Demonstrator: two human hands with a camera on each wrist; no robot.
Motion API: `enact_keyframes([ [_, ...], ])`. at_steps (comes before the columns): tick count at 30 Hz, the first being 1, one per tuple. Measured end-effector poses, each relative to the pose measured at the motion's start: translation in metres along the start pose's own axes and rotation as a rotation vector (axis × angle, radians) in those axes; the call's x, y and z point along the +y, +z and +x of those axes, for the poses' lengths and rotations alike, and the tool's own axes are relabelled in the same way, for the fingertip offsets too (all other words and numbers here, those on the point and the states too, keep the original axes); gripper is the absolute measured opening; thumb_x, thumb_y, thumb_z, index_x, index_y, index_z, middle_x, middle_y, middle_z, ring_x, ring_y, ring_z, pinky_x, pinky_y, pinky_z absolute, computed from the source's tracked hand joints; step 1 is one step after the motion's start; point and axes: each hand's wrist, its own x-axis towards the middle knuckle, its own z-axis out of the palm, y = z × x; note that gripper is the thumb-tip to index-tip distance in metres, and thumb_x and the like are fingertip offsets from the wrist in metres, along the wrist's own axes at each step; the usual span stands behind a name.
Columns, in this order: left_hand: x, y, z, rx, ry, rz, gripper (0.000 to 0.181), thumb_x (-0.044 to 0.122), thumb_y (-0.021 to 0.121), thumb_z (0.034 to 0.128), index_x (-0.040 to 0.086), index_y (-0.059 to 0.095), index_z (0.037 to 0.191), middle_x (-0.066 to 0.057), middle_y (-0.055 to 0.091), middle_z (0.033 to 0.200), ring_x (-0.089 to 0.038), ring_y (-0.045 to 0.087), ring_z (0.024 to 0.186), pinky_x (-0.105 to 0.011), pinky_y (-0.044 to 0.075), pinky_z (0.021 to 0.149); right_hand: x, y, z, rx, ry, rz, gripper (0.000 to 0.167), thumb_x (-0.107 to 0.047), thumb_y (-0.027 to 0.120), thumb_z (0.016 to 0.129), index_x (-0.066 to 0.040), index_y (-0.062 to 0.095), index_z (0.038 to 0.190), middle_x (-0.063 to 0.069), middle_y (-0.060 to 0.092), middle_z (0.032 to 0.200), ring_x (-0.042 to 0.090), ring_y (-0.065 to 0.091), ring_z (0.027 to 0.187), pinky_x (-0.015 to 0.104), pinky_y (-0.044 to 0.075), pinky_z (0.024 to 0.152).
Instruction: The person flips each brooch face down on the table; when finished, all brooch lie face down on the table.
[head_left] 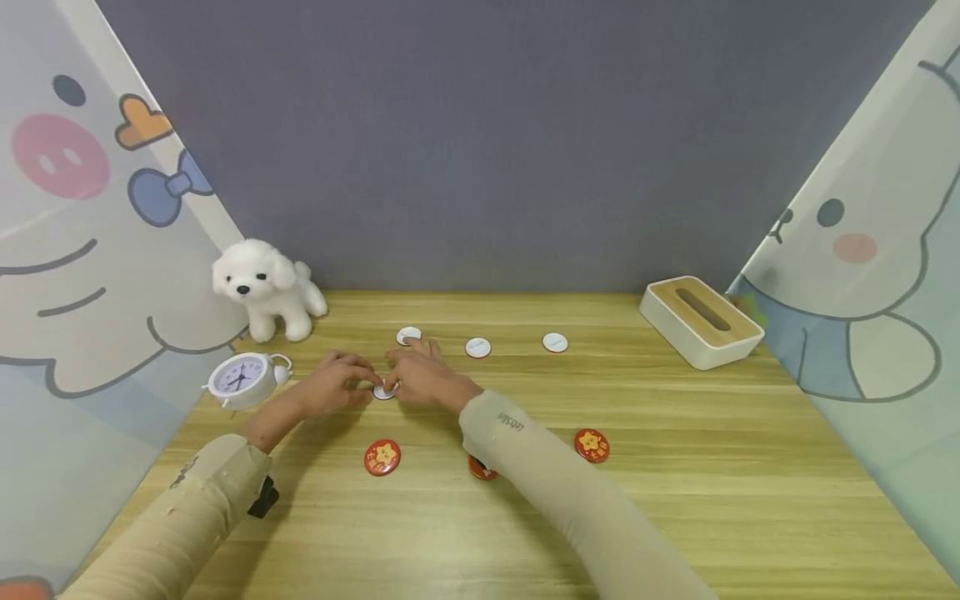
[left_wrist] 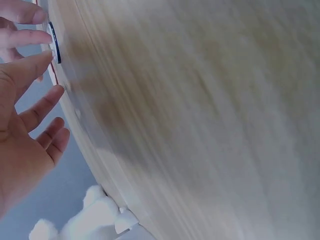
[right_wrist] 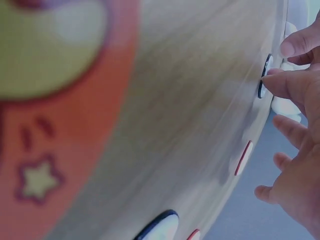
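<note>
Lying nearest on the desk (head_left: 712, 500): 3 red star discs (head_left: 382, 457), middle one partly hidden by the right sleeve (head_left: 585, 508). Next out, 1 dark-rimmed white disc (head_left: 384, 392) flat between 2 hands. Left hand (head_left: 335, 386): fingers loosely spread, tip at disc edge. Right hand (head_left: 429, 375): fingers spread, fingertip touching disc. Second dark-rimmed disc (right_wrist: 162, 227) shows in right wrist view only. 1 alarm clock (head_left: 242, 379) left of the hands. Beyond: 3 red-rimmed white discs (head_left: 477, 347) in a row, 1 tissue box (head_left: 678, 333) far right, 1 plush dog (head_left: 266, 287) far left.
</note>
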Motion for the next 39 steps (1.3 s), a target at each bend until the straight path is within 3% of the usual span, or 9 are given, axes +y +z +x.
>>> enact_keyframes([
  [7,0.004,-0.003,0.000,-0.014,0.016,0.011,0.018,0.015,0.073,0.0884,0.013,0.077,0.106,-0.021,0.067,0.119,-0.046,0.054,0.114,-0.063,0.033,0.099,-0.002,-0.005,-0.002,-0.032,0.016,0.023,0.022,-0.023,0.067,0.093,-0.037,0.078,0.107,-0.003,0.041,0.159,0.033,0.017,0.154,0.068,0.018,0.118],
  [22,0.009,-0.006,0.003,-0.045,-0.016,0.037,0.016,0.015,0.073,0.0895,0.015,0.077,0.105,-0.020,0.067,0.120,-0.046,0.053,0.114,-0.064,0.035,0.099,-0.005,-0.008,-0.006,-0.060,0.045,0.069,0.025,-0.021,0.067,0.092,-0.035,0.078,0.110,-0.001,0.038,0.161,0.031,0.014,0.155,0.068,0.013,0.119],
  [29,0.007,-0.004,0.001,0.012,-0.034,-0.006,0.022,0.013,0.071,0.0898,0.011,0.075,0.111,-0.017,0.069,0.120,-0.045,0.055,0.116,-0.062,0.035,0.100,0.000,-0.013,-0.010,-0.051,0.003,0.036,0.035,-0.027,0.065,0.094,-0.035,0.069,0.128,0.002,0.037,0.162,0.032,0.020,0.153,0.065,0.021,0.119],
  [35,0.023,-0.008,-0.005,0.049,-0.086,-0.085,0.025,0.019,0.071,0.0922,0.012,0.073,0.116,-0.015,0.069,0.122,-0.046,0.051,0.121,-0.065,0.037,0.102,0.008,-0.021,-0.024,-0.041,-0.029,0.080,0.039,-0.031,0.063,0.098,-0.032,0.063,0.136,0.004,0.036,0.162,0.032,0.023,0.152,0.062,0.023,0.119],
  [39,0.039,-0.011,-0.020,0.059,-0.119,-0.108,0.027,0.022,0.069,0.0942,0.012,0.072,0.119,-0.014,0.068,0.124,-0.048,0.050,0.125,-0.067,0.037,0.103,0.007,-0.018,-0.038,-0.033,-0.042,0.097,0.041,-0.032,0.065,0.095,-0.034,0.063,0.136,0.003,0.040,0.160,0.032,0.024,0.152,0.059,0.024,0.120],
])
